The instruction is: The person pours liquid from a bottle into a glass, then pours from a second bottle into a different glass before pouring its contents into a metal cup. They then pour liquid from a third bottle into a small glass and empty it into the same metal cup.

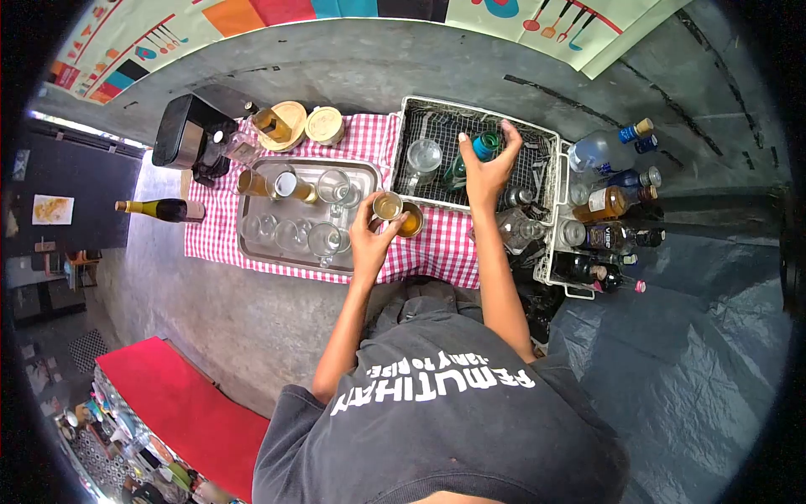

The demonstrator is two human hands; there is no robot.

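Note:
My left hand [372, 244] has its fingers wrapped round a small glass [387, 206] of pale amber liquid. Just beside it, on the checked cloth, is another glass [410, 222] with darker amber liquid, close to the fingertips. Over the wire basket [477, 107], my right hand [489, 172] is open, thumb and fingers spread on either side of a green bottle [485, 146] with a blue band. Contact between that hand and the bottle is unclear. A clear glass mug [424, 157] sits in the basket, left of the bottle.
Left of my hands, a metal tray [248, 231] holds several glasses and mugs. Behind it are lidded tubs [324, 125] and a black machine [180, 134]. A dark wine bottle [161, 210] lies far left. Several bottles [606, 202] fill a rack on the right.

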